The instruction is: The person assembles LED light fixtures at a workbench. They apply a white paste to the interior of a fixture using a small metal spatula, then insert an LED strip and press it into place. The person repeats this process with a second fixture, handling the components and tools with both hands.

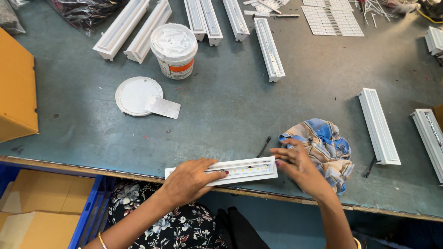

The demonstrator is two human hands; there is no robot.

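Fig.: Light-fixture assembly workshop, bench view.
Worn grey-green bench (258,106) w/ many white lamp housings (121,28) along far edge, LED strip boards (332,18) at far right corner, open paste tub (174,50), cardboard boxes (37,207) below near edge.

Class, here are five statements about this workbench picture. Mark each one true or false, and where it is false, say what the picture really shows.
1. Both hands are on the long white light housing at the near edge of the bench. True: the left hand lies over its left part and the right hand is at its right end.
2. The white tub has its lid on. False: it is open, and the round lid lies on the bench beside it.
3. A checked cloth lies just right of the right hand. True.
4. The cloth is plain red. False: it is blue, tan and white.
5. The bench top is bright yellow. False: it is grey-blue.
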